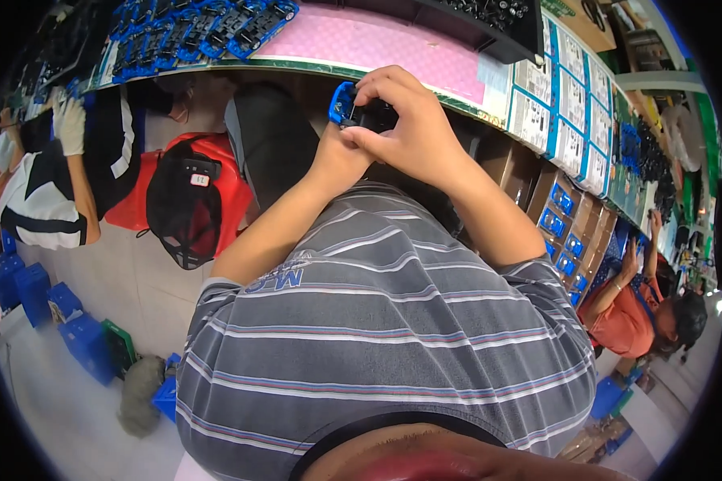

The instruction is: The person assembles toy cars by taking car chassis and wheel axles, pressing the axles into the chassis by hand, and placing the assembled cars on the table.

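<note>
Just in front of the table edge I hold a toy car [342, 103] with a blue shell and black underside. My right hand [409, 120] curls over it from the right, with fingers and thumb closed on its black parts. From below, my left hand [338, 156] supports the same toy car; most of its fingers are hidden behind the car and the right hand. Beyond, at the table's far left, lie rows of similar blue-and-black toy cars [204, 32].
A pink mat [361, 38] covers the table, with a black tray [449, 29] of small black parts behind. Printed boxes [560, 104] stack right, above a cardboard carton [539, 186] of blue cars. A red chair [140, 196] stands left; co-workers' gloved hand [70, 128] and orange sleeve [618, 317] flank me.
</note>
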